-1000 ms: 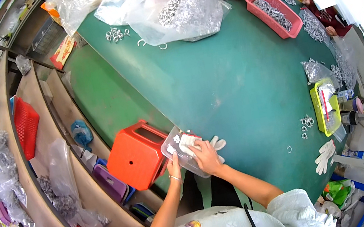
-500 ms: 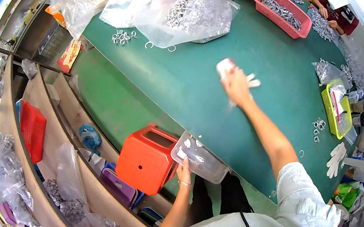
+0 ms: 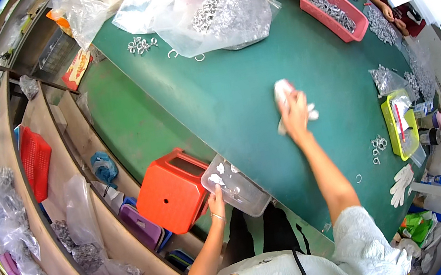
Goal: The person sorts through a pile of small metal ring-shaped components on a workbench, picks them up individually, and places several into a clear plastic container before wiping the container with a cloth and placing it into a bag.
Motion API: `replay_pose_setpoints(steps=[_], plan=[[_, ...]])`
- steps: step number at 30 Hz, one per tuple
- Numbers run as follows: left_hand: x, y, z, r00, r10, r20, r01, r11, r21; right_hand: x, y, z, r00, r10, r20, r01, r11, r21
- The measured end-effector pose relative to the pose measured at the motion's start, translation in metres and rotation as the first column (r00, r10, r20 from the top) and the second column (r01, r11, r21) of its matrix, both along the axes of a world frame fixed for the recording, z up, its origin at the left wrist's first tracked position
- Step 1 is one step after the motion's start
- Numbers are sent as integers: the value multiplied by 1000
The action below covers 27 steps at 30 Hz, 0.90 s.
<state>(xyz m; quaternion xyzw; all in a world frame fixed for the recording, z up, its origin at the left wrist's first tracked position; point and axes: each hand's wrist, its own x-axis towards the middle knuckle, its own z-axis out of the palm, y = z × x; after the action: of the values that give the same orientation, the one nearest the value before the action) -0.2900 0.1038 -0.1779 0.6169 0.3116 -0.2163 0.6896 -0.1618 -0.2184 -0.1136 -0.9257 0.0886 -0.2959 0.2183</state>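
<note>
My right hand [image 3: 294,112] presses a bunched white glove [image 3: 282,90] flat on the green tabletop [image 3: 239,111], and finger-like ends stick out beside the palm. At the table's near left edge my left hand [image 3: 216,201] grips the rim of a clear plastic tray [image 3: 248,200]. A few white scraps [image 3: 215,178] lie inside this tray. Toward the right edge of the table lies another white glove [image 3: 401,185], with a few silver rings [image 3: 378,146] nearby.
A large clear bag [image 3: 224,17] of silver parts stands at the back. Far right are a pink basket [image 3: 334,10], a yellow-green basket [image 3: 401,125] and a co-worker's hands [image 3: 393,18]. An orange stool [image 3: 172,195] and wooden shelves [image 3: 73,179] are at left.
My right hand and the glove have slid slightly to the right and nearer across the tabletop. My left hand still holds the tray at the edge. The whole view has shifted a little.
</note>
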Motion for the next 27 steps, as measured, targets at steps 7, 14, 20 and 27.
replay_pose_setpoints(steps=[7,14,20,27], plan=[[-12,15,-12,999,-39,-18,40,998,44,-29,105,-19,905,285,-316,-332,938,-105],[3,9,-3,1000,-17,25,16,999,31,-59,43,-1,995,59,-79,-51,993,106],[0,1,-12,1000,-12,25,14,999,-50,-85,-222,-22,548,-821,-161,776,571,-267],[-7,-4,5,998,58,-10,-59,989,-138,-65,-17,-53,784,-25,-620,-181,947,-267]])
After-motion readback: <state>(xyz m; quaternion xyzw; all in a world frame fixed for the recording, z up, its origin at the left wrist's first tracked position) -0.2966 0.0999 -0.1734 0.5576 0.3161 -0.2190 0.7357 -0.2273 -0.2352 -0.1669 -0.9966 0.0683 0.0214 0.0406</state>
